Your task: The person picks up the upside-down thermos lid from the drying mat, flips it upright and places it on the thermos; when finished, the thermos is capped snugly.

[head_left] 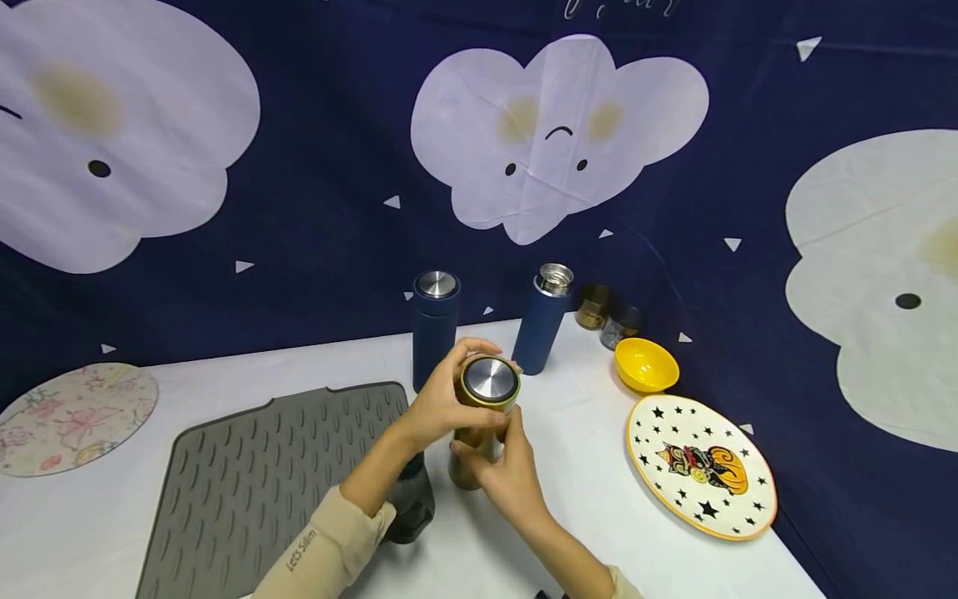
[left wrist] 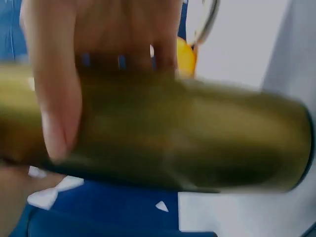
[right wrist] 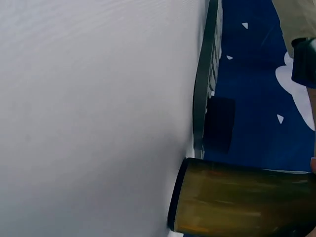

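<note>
We keep the gold flask (head_left: 479, 428) upright on the white table (head_left: 584, 416): left hand (head_left: 441, 399) curled round its cap (head_left: 490, 380), right hand (head_left: 505, 474) gripping the body, probably mid-twist. Grey mat (head_left: 262, 482) lies just left; cloud backdrop (head_left: 554, 133) behind

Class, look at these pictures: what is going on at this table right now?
A person holds a gold flask upright on the white table with both hands. The left hand grips its upper part near the steel-topped lid, and the right hand holds the body lower down. Behind it stand two blue flasks, one capped and one open. A grey mat, a yellow bowl and a starry plate lie nearby.
</note>
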A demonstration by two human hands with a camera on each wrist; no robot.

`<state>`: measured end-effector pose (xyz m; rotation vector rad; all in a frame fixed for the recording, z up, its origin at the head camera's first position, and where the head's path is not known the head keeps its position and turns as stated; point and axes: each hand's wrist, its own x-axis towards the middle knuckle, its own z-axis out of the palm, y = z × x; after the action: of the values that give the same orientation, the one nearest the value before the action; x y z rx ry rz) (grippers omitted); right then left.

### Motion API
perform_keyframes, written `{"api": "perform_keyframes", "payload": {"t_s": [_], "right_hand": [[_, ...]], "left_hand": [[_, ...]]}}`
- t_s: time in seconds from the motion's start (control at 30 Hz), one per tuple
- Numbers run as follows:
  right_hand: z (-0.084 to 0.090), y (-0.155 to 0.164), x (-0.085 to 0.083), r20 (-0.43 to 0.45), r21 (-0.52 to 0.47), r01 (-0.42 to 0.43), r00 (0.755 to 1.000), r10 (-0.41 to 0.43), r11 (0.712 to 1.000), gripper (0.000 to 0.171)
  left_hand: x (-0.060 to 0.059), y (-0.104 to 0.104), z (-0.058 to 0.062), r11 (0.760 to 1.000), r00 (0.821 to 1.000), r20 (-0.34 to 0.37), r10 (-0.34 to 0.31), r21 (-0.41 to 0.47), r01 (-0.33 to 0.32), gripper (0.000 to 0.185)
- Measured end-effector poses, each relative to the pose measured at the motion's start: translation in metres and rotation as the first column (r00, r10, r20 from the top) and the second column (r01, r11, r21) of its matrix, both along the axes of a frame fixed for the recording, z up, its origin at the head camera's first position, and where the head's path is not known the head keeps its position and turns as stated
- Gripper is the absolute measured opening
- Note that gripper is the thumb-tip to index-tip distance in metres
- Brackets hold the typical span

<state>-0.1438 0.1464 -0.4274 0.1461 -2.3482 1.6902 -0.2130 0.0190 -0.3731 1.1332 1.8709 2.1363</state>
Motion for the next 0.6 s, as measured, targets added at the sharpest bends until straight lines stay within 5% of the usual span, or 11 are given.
{"api": "perform_keyframes", "payload": {"t_s": [0.07,0.1,0.17,0.23,0.3,0.4,0.5,0.53,0.6], "right_hand": [[0.0005,-0.0003,-0.0007,0.011,0.0,0.003,1.0,-0.003,1.0,0.066],[0.0007,-0.0004,-0.0007,0.012,0.001,0.004,1.0,-0.004,1.0,0.065],[0.0001,-0.0002,-0.0011,-0.001,0.002,-0.001,1.0,0.001,1.0,0.062],[-0.0002,0.0,-0.0013,-0.016,0.006,0.001,1.0,0.0,1.0,0.059],[-0.0005,-0.0001,-0.0013,-0.022,0.009,-0.004,1.0,0.005,1.0,0.058],[-0.0003,-0.0008,-0.0015,0.007,-0.001,-0.006,1.0,0.006,1.0,0.063],[0.0002,-0.0014,-0.0019,0.026,-0.014,-0.011,1.0,0.011,1.0,0.067],[0.0005,-0.0014,-0.002,0.023,-0.015,-0.013,1.0,0.014,1.0,0.066],[0.001,-0.0017,-0.0023,0.003,-0.011,-0.012,1.0,0.012,1.0,0.062]], "left_hand": [[-0.0029,-0.004,0.0003,0.995,0.994,0.048,-0.102,0.018,0.101,0.067],[-0.0031,-0.0046,0.0002,0.995,0.995,0.036,-0.097,0.0,0.097,0.068],[-0.0007,-0.003,-0.0009,0.997,0.999,-0.027,0.022,-0.067,-0.024,0.072],[0.0038,0.0007,-0.0017,0.976,0.981,-0.082,0.175,-0.119,-0.184,0.08],[0.0058,0.0032,-0.0018,0.96,0.965,-0.102,0.242,-0.121,-0.254,0.086],[0.0026,0.0002,-0.0011,0.997,0.997,-0.02,0.071,-0.027,-0.071,0.072],[-0.0003,-0.005,0.0003,0.995,0.993,0.068,-0.098,0.028,0.096,0.074],[-0.0001,-0.005,0.0005,0.997,0.995,0.064,-0.081,0.011,0.08,0.075],[0.0026,-0.0025,0.0014,0.996,0.999,0.011,0.053,-0.068,-0.052,0.081]]}}
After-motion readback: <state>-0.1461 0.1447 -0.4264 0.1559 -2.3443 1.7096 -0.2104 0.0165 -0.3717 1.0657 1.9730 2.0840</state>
